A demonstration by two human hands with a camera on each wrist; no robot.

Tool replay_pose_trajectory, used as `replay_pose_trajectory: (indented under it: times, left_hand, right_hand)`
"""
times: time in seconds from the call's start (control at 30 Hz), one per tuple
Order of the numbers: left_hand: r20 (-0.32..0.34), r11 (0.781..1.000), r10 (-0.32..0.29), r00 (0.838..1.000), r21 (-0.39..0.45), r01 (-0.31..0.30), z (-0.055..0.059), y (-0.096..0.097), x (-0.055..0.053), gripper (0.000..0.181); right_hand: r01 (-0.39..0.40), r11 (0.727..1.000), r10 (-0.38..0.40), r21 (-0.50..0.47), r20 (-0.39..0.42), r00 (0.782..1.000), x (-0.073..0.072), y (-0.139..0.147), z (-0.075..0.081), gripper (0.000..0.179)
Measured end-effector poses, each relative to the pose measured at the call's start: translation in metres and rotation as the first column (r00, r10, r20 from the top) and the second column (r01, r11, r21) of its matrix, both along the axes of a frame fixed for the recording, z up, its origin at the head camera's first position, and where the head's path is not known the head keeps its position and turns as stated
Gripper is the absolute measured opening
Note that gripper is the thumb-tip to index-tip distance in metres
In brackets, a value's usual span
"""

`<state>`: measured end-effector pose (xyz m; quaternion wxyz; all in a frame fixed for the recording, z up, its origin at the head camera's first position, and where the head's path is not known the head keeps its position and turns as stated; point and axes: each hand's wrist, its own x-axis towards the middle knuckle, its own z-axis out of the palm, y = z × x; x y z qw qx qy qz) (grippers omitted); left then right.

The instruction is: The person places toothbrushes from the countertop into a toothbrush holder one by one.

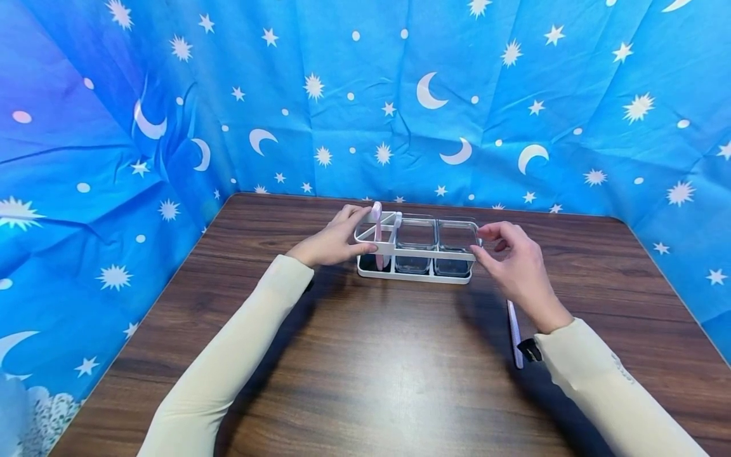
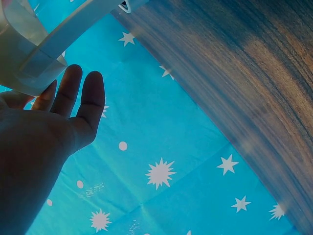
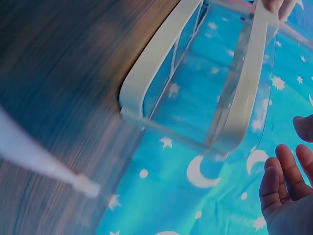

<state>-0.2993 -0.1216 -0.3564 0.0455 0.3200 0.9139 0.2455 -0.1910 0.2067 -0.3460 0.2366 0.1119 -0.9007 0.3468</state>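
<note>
A white toothbrush holder (image 1: pixel 414 252) stands on the table, with two clear square cups (image 1: pixel 417 235) side by side in it. In its divided left section a pink toothbrush (image 1: pixel 379 231) stands upright, and a second pale brush head (image 1: pixel 398 219) shows behind it. My left hand (image 1: pixel 337 238) grips the left end of the holder, thumb along the front rail, fingers behind. Around the right end, my right hand (image 1: pixel 514 263) has thumb and fingers spread; in the right wrist view its loosely bent fingers (image 3: pixel 288 174) appear apart from the frame.
A slim pale lavender stick (image 1: pixel 514 336) lies on the table beneath my right wrist, its far end hidden by the hand. Behind the brown wooden table (image 1: pixel 394 355) hangs a blue cloth (image 1: pixel 365 95) with stars and moons, close to the holder.
</note>
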Motion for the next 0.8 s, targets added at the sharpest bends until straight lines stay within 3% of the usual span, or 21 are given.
replay_pose_trajectory:
  times: [0.47,0.8]
  left_hand:
    - [0.006,1.0,0.024,1.0,-0.014,-0.024,0.0,0.001,0.0,0.084]
    - [0.001,1.0,0.019,1.0,-0.018,-0.019,0.002,0.001,0.0,0.083]
  right_hand:
    - [0.033,0.999,-0.033,0.039,0.008,0.999,0.015,0.029,-0.007,0.035]
    - [0.062,0.993,-0.075,0.102,0.12,0.99,0.019,0.047,-0.026,0.035]
